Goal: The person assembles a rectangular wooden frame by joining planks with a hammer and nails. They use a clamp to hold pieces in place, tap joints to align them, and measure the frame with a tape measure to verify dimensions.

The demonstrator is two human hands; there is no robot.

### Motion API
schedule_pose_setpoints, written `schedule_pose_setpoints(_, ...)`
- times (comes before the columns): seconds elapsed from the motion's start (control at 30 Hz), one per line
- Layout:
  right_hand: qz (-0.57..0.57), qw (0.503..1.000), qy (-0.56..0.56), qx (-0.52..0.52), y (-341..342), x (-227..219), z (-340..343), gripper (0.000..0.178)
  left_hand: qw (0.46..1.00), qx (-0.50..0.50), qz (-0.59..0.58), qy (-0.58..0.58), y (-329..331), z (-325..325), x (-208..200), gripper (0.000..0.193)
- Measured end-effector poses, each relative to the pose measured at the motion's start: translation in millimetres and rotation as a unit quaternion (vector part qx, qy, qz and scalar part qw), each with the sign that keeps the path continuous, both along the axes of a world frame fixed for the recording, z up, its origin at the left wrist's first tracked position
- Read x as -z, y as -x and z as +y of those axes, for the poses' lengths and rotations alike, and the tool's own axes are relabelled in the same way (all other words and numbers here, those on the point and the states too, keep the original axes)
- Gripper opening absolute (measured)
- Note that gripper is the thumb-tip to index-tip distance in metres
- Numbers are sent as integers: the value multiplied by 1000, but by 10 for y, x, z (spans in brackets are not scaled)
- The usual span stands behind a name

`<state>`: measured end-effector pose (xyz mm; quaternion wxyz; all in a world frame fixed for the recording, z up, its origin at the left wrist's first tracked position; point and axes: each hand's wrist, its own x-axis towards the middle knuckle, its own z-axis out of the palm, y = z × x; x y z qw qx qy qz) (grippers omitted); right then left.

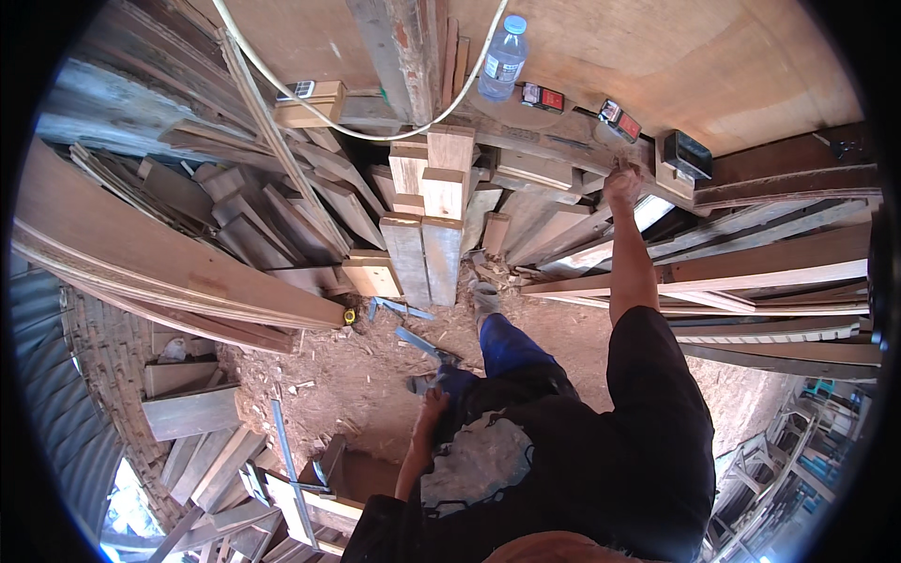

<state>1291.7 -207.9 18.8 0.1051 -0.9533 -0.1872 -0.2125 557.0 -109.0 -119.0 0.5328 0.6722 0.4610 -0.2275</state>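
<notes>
My right hand (pixel 623 184) reaches out to the wooden ledge (pixel 535 141), its fingers curled together at the ledge's edge. What they hold, if anything, I cannot make out. Close to them on the ledge are a small red and black box (pixel 619 120) and an open black box (pixel 688 155). My left hand (pixel 434 403) hangs low beside my blue-trousered knee; its fingers are too small and dark to read. Just beyond that knee, a blue metal bar with a dark end (pixel 422 343) lies over the wood shavings.
A clear water bottle (pixel 503 61) and another small red and black box (pixel 542 97) stand on the ledge. Upright boards (pixel 406 258) rise ahead. A yellow tape measure (pixel 350 316) is by the curved panel (pixel 169 249). Stacked planks (pixel 770 272) line the right.
</notes>
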Motion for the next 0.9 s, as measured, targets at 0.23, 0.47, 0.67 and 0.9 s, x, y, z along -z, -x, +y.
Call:
schedule_pose_setpoints(0.23,41,998,17,-40,-163,-59,-158,25,996,-79,36,37,71,157,61,51)
schedule_pose_setpoints(0.47,18,985,170,28,-160,-163,23,27,964,-245,45,91,323,194,-103,40)
schedule_pose_setpoints(0.67,184,952,238,52,-221,-268,180,24,991,97,-62,-73,580,112,121,32)
schedule_pose_setpoints(0.9,233,967,88,63,155,-59,215,21,958,77,-26,-275,10,-42,83,39)
